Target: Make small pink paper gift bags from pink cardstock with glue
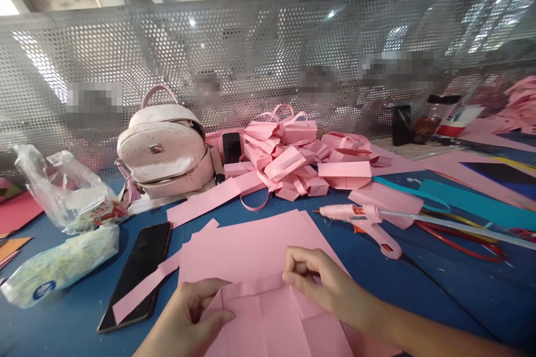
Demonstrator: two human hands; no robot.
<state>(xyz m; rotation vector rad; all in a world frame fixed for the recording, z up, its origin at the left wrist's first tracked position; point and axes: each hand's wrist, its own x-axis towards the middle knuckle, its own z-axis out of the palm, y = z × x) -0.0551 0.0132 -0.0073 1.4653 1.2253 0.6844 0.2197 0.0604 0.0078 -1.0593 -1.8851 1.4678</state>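
A creased pink paper sheet [268, 318] lies at the near edge of the blue table [439, 284], on top of larger flat pink sheets [251, 242]. My left hand [188, 318] pinches its left top corner, thumb over a fold. My right hand [322, 281] pinches the top edge on the right, fingers curled. Both hands press the folded edge down.
A black phone [138, 270] with a pink strip across it lies at left. A pink glue gun [364, 220] lies to the right. Behind are a heap of folded pink paper bags [293, 159], a pale backpack [165, 148], plastic bags [62, 195] and teal paper [473, 201].
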